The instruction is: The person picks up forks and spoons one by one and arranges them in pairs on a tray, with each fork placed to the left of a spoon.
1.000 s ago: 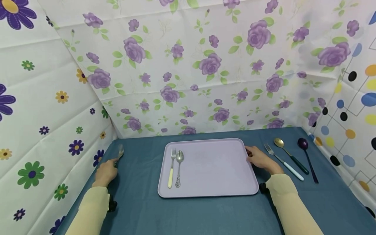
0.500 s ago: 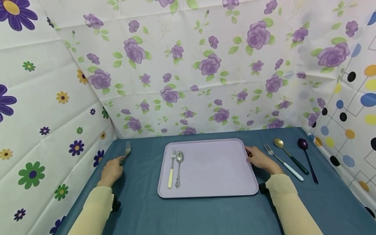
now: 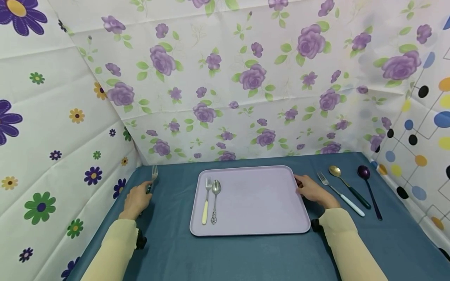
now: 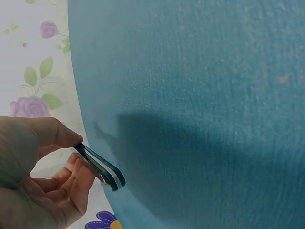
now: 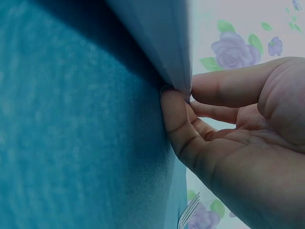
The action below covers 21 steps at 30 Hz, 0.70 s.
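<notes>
At the left of the table, my left hand (image 3: 136, 200) grips a fork (image 3: 154, 174), its silver tines pointing to the far edge. In the left wrist view, its green handle with a pale stripe (image 4: 101, 167) is pinched between thumb and fingers, apart from the shadow on the cloth. My right hand (image 3: 314, 191) pinches the right rim of a lilac tray (image 3: 260, 207); the right wrist view shows thumb and finger on the tray's edge (image 5: 167, 43). On the tray's left part lie a yellow-handled fork (image 3: 205, 207) and an ornate silver spoon (image 3: 215, 197), side by side.
Right of the tray lie a white-handled fork (image 3: 346, 201), a gold spoon with a green handle (image 3: 355, 193) and a dark purple spoon (image 3: 369, 191). Blue cloth (image 3: 246, 257) covers the table. Patterned sheets (image 3: 225, 86) stand along its back and sides.
My left hand has moved right, closer to the tray, carrying the green-handled fork. The right hand, the tray and the other cutlery have stayed where they were.
</notes>
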Each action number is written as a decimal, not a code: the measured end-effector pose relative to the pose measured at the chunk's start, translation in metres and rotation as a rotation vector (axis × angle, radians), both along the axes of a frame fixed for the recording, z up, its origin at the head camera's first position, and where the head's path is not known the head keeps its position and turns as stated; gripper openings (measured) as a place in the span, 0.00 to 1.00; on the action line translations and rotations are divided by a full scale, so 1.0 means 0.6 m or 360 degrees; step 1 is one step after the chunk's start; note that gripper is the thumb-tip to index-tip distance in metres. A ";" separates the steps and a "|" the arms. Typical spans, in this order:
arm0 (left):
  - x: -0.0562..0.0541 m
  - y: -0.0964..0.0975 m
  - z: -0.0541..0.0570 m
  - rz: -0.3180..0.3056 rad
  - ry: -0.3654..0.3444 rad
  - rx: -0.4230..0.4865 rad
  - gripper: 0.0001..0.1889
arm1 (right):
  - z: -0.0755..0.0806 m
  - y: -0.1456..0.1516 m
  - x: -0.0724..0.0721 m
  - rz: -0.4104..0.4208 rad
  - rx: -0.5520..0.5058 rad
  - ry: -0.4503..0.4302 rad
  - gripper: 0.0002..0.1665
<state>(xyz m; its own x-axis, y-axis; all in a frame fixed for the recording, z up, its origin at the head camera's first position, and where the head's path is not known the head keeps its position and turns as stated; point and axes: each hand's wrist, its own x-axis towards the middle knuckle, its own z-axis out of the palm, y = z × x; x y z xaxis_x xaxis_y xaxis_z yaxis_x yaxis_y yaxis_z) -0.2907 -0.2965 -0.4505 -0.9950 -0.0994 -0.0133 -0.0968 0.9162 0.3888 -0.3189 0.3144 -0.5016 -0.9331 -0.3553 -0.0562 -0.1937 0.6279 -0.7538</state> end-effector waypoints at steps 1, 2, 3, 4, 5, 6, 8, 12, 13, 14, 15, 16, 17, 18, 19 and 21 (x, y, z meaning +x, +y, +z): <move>0.000 0.001 0.000 0.0005 0.0003 0.0006 0.27 | 0.000 0.000 0.000 0.0001 -0.0004 -0.0003 0.37; 0.001 0.001 0.000 0.0007 0.0006 0.0011 0.27 | 0.001 0.000 0.001 0.0003 -0.0008 -0.0004 0.37; 0.001 0.001 0.000 0.0006 0.0007 0.0017 0.27 | 0.001 0.001 0.001 0.0002 -0.0009 -0.0007 0.37; 0.001 0.001 0.001 0.0004 0.0008 0.0025 0.27 | 0.001 0.000 0.001 0.0002 -0.0010 -0.0010 0.37; 0.001 0.001 0.000 0.0003 0.0009 0.0030 0.27 | 0.002 0.000 0.001 0.0004 -0.0014 -0.0012 0.37; 0.000 0.001 0.000 0.0002 0.0010 0.0033 0.27 | 0.002 0.000 0.001 0.0008 -0.0015 -0.0008 0.37; -0.002 0.001 0.000 -0.0001 0.0008 0.0042 0.27 | 0.002 0.001 0.000 0.0010 -0.0015 0.0005 0.37; -0.008 0.004 0.000 -0.0009 0.0013 0.0056 0.27 | 0.001 0.001 -0.001 0.0018 -0.0007 0.0044 0.36; -0.009 0.005 0.000 -0.0011 0.0015 0.0059 0.26 | 0.001 0.001 -0.001 0.0016 -0.0002 0.0046 0.36; -0.009 0.006 0.000 -0.0017 0.0018 0.0060 0.27 | 0.001 0.001 -0.001 0.0012 0.0002 0.0047 0.36; -0.009 0.008 0.000 -0.0018 0.0018 0.0064 0.27 | 0.001 0.001 -0.001 0.0014 0.0007 0.0048 0.36; -0.010 0.009 0.001 -0.0020 0.0018 0.0064 0.27 | 0.001 0.000 -0.001 0.0008 0.0011 0.0039 0.36; -0.010 0.011 0.002 -0.0017 0.0016 0.0068 0.27 | 0.001 0.000 0.000 0.0004 0.0015 0.0029 0.37; -0.010 0.014 0.003 -0.0017 0.0017 0.0071 0.27 | 0.001 0.000 0.001 -0.0004 0.0017 0.0019 0.37; -0.010 0.017 0.005 -0.0016 0.0017 0.0074 0.27 | 0.002 0.000 0.001 -0.0009 0.0019 0.0009 0.38; -0.011 0.025 0.009 -0.0012 0.0020 0.0080 0.27 | 0.003 -0.001 0.003 -0.0019 0.0019 -0.0006 0.38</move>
<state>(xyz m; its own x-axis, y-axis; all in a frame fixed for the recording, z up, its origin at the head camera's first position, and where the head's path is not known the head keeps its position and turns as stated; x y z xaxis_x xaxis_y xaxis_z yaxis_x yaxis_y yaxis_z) -0.2971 -0.2813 -0.4451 -0.9958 -0.0916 -0.0054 -0.0848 0.8961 0.4357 -0.3173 0.3141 -0.4999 -0.9370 -0.3435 -0.0637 -0.1835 0.6391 -0.7469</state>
